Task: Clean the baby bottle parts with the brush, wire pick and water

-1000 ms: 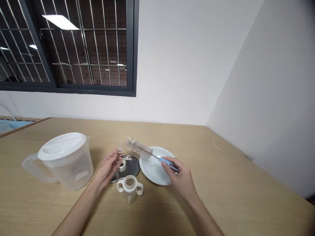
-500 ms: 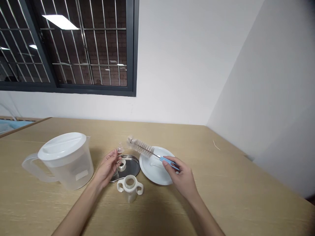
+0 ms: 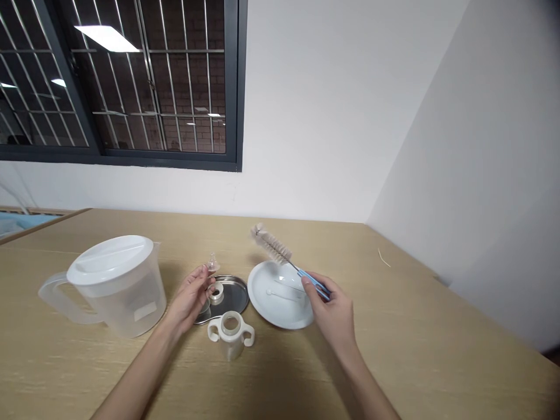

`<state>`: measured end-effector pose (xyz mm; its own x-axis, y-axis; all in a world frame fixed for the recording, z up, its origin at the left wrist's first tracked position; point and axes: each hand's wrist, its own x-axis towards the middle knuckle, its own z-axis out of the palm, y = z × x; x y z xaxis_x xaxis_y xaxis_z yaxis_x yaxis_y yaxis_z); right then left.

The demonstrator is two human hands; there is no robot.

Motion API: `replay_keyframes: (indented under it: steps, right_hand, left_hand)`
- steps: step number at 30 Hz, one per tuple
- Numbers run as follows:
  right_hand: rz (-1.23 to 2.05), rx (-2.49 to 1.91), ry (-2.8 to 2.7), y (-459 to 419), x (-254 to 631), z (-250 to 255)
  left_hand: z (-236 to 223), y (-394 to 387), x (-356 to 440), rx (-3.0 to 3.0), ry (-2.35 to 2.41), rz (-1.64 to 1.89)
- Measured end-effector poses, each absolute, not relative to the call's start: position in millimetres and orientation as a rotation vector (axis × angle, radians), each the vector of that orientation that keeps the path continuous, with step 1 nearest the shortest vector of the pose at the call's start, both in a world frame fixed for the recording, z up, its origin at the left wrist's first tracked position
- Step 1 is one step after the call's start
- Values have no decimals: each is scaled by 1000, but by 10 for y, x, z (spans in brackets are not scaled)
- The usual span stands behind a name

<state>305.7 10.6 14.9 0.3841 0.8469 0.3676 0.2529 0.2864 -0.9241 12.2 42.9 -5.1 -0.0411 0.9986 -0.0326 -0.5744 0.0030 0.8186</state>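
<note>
Between the thumb and fingers of my left hand [image 3: 191, 296] is a clear bottle nipple [image 3: 213, 263], held upright above the metal tray [image 3: 235, 294]. My right hand [image 3: 331, 312] grips the blue handle of a bottle brush [image 3: 272, 245], its white bristles pointing up and left over the back of the white plate [image 3: 262, 308]. On that plate lies a thin pale stick-like piece [image 3: 282, 296]. A whitish ring [image 3: 216, 294] rests in the tray, partly behind my left fingers. Nearer me stands an open baby bottle [image 3: 231, 335] with two curved handles.
A lidded translucent pitcher [image 3: 126, 297] stands to the left, its handle facing left. Toward the right of the wooden table [image 3: 420, 326] lies a thin pale strip [image 3: 384, 258]. The wall and a barred window [image 3: 153, 81] are behind the table.
My right hand has moved the brush right and slightly up, so its bristles are farther from the nipple. My left hand has stayed almost in place.
</note>
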Motion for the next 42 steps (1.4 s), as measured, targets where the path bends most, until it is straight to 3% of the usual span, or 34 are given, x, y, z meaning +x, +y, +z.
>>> replay_keyframes:
  steps: [42]
  right_hand:
    - [545, -1141, -1448, 23, 2982, 79]
  left_hand:
    - [-29, 416, 163, 669, 763, 1423]
